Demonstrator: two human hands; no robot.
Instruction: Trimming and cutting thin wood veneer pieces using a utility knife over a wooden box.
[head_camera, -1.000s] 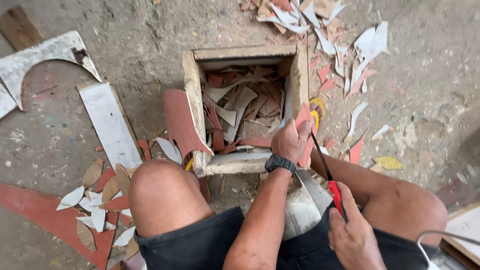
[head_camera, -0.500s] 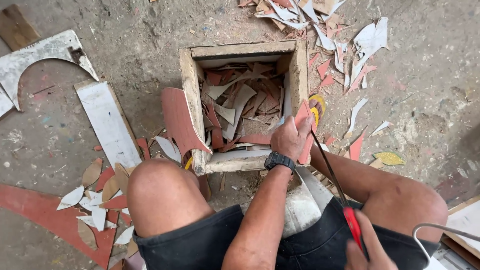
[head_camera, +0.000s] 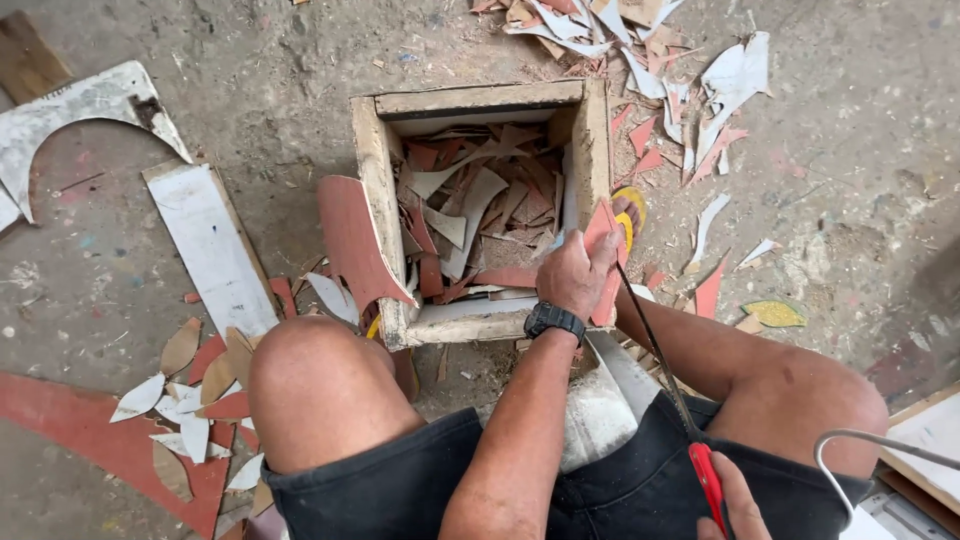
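Note:
My left hand (head_camera: 572, 272), with a black watch on the wrist, grips a red tile piece (head_camera: 603, 262) upright at the near right corner of a square wooden box (head_camera: 378, 195). My right hand (head_camera: 738, 508) shows only at the bottom edge, closed on the red handle of a thin-bladed saw (head_camera: 660, 365). The saw's dark blade runs up and left from the handle to the tile piece. The box holds several red and white offcuts (head_camera: 478, 210). I sit with both bare knees spread around the box.
A curved red tile piece (head_camera: 352, 240) leans on the box's left wall. A long white strip (head_camera: 212, 250) and small shards (head_camera: 190, 400) lie at left. More shards (head_camera: 640, 40) are scattered at top right. A grey metal loop (head_camera: 870, 445) is at lower right.
My right hand has drawn the saw back toward me and down out of frame, while my left hand kept the red tile piece still at the box corner.

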